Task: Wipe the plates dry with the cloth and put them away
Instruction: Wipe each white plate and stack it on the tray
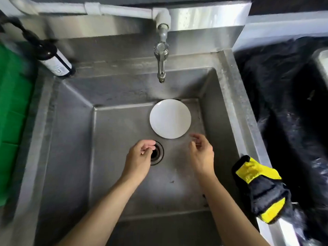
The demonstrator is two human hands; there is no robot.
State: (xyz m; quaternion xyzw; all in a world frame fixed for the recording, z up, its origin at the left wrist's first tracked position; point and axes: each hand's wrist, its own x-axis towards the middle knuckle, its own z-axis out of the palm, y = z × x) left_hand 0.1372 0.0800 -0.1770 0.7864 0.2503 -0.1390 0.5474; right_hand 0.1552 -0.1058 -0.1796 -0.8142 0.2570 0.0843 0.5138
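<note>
In the far right corner of the steel sink (71,139), a single white plate (170,118) lies flat on the basin floor, face up, just beyond the drain (158,153). Both hands hang over the basin with nothing in them. The right hand (201,151) hovers just short of the plate's near edge, fingers loosely curled and apart from it. The left hand (140,153) sits over the drain, fingers slack too, a little farther from the plate and to its left. The plate lies forward of both hands, and the right looks the nearer one for a pickup; being round, it offers no long axis to favour.

The cloth (259,189), black and yellow, is draped over the sink's right rim, back beside the right forearm and well apart from the plate. I'd judge nothing has been dried yet.

Apart from the plate, the basin shows nothing lying in it. The tap (161,63) above shows no water running. A dark bottle (53,59) stands at the back left corner, and a bin lined with a black bag (284,103) sits to the right.
</note>
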